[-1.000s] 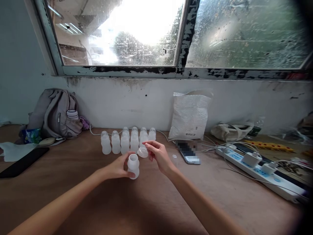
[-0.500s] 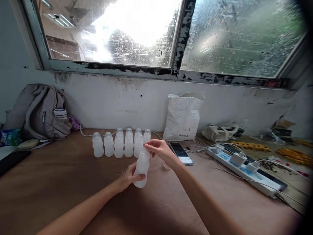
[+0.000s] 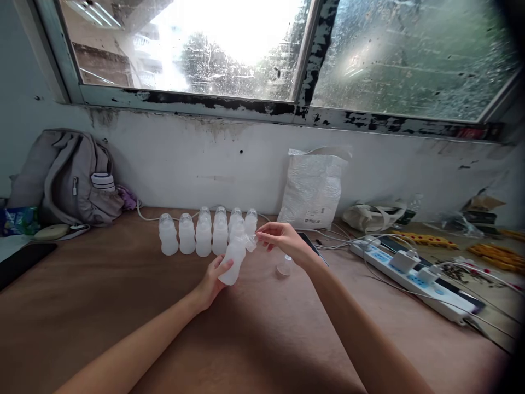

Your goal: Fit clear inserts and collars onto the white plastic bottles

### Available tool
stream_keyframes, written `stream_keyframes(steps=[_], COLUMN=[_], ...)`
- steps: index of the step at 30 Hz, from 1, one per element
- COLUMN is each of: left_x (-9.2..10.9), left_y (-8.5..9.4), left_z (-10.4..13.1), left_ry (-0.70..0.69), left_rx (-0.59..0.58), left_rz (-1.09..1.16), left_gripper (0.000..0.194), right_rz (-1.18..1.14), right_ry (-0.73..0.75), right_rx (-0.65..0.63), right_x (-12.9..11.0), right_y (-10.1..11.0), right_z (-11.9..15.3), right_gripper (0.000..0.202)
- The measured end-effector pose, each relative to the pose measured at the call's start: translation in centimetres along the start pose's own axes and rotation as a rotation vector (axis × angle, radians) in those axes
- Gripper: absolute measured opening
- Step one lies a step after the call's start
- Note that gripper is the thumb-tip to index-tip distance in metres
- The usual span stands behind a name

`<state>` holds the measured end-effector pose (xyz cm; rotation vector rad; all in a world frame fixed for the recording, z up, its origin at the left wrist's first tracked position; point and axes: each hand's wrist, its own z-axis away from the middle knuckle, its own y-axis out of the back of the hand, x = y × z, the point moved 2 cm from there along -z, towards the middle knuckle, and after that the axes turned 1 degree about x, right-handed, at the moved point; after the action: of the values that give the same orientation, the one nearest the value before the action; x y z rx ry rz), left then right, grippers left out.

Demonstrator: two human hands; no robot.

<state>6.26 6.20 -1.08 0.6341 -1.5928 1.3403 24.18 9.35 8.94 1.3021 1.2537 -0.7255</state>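
Note:
My left hand [image 3: 214, 279] is wrapped round the lower part of a frosted white bottle [image 3: 232, 262], which tilts to the right. At the bottle's top, my right hand [image 3: 279, 239] pinches a small clear piece [image 3: 251, 242]; its exact shape is hard to make out. Several similar bottles [image 3: 204, 232] with clear tops stand upright in a row just behind. On the table, below my right hand, lies a clear cap-like piece [image 3: 284, 267].
A phone [image 3: 312, 247] lies partly behind my right hand. The white padded bag [image 3: 314, 189] leans on the wall. To the right are a power strip [image 3: 418, 282] and cables; a grey backpack [image 3: 69, 178] stands far left.
The held bottle has moved up and tilted further. My right hand has shifted right, with the clear piece now visible at its fingertips. The cap-like piece on the table shows more fully.

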Motion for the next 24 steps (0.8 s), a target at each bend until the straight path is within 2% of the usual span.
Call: stream_keyframes(steps=[3,7,12,24], left_x=[-0.01,0.04,0.06,0.01], left_y=[0.42,0.46,0.47,0.63], left_z=[-0.27,-0.27,-0.26,-0.26], left_ry=[-0.014,-0.020,-0.019,-0.027], left_rx=[0.029,0.011,0.029,-0.029], left_rz=[0.006,-0.015,-0.016,-0.044], left_gripper=[0.034,0.030,0.034,0.029], right_rz=[0.013,0.012,0.007,0.130], right_ry=[-0.005,-0.001,-0.029,-0.015], right_rx=[0.009,0.038,0.004,-0.027], right_x=[0.09,0.10,0.41,0.55], right_y=[0.20,0.13,-0.04,0.03], right_z=[-0.02,-0.01,-0.06,-0.04], right_gripper=[0.027,0.026,0.026,0.035])
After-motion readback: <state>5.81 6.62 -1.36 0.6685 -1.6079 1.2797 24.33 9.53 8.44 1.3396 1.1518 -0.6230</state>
